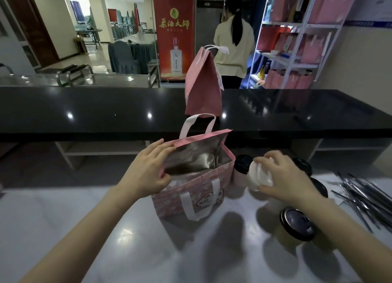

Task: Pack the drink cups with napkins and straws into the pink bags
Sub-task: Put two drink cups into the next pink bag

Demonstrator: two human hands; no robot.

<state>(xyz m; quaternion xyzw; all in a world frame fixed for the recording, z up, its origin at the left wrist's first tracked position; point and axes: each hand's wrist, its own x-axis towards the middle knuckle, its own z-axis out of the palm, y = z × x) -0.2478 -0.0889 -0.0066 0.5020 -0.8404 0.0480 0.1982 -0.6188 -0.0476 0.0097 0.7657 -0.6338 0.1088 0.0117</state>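
- Where the pale worktop (63, 219) meets the black worktop (84, 109), the open pink bag (203, 189) stands upright, left hand (146, 170) pinching its rim.
- Behind it, second pink bag (202, 85) upright on the black worktop.
- Black-lidded cups (297, 223) crowd right of the bag, under right hand (288, 176) gripping wadded napkins (258, 174).
- Loose straws (360, 193) heaped far right.

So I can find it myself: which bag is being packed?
Look at the white table in front of the black counter. The open pink bag stands there, beside the black-lidded cups. Unlike the closed bag on the counter, its silver lining shows.
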